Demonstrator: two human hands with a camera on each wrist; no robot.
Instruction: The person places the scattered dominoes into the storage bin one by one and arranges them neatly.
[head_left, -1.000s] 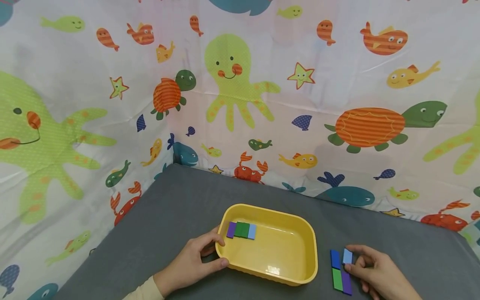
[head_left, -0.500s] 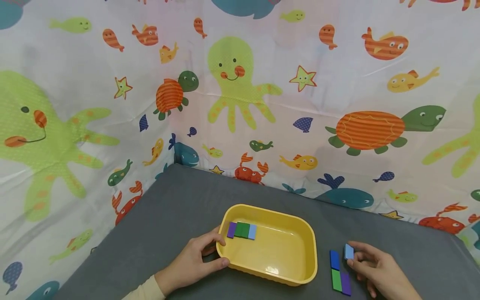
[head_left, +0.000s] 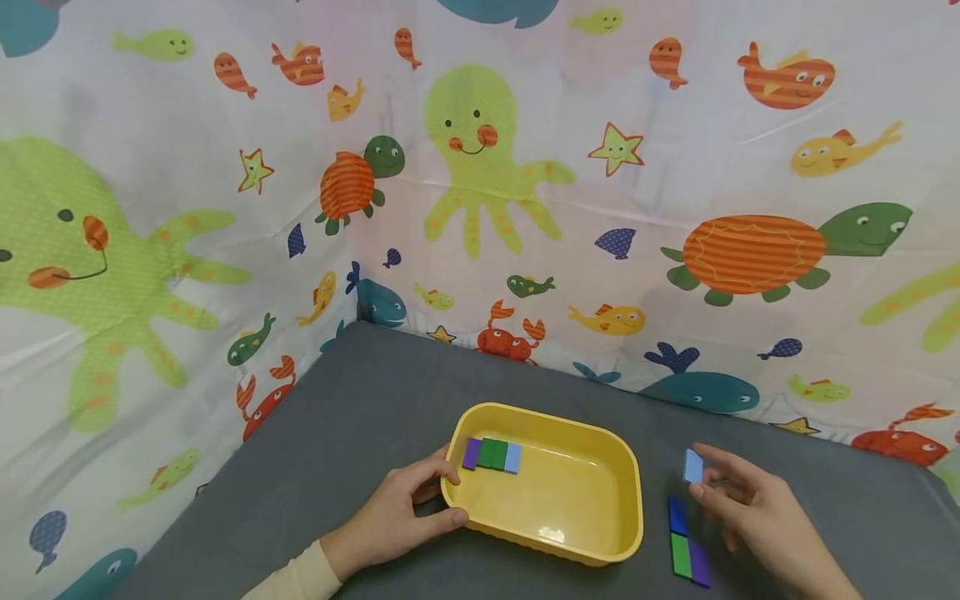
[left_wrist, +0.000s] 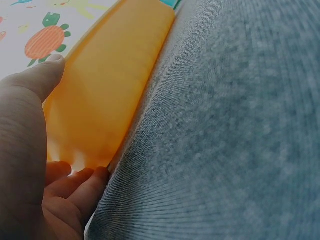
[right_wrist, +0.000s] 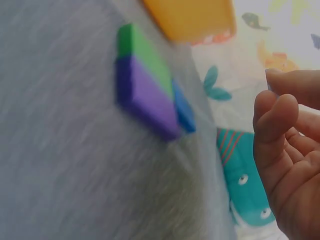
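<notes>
My left hand (head_left: 397, 518) grips the left end of a yellow plastic tub (head_left: 573, 500). In the left wrist view its thumb lies at the rim, and other fingers curl against the tub's outer wall. Inside the tub, at the far left, a purple tile (head_left: 472, 453), dark green tiling (head_left: 492, 454) and a light blue tile (head_left: 513, 458) lie in a row. My right hand (head_left: 761, 508) pinches another light blue tile (head_left: 693, 467) between thumb and index finger, raised off the table. Below it lie a blue tile (head_left: 677, 516), a green tile (head_left: 681, 556) and a purple tile (head_left: 699, 563), touching each other.
Grey cloth (head_left: 390, 383) covers the table. A white curtain (head_left: 555, 100) printed with sea animals stands along the back and left edges. The loose tiles lie to the right of the tub.
My right hand has lifted the light blue tile from beside the blue one and moved it away from me, toward the back. My left hand keeps its grip on the tub. The head view has shifted slightly.
</notes>
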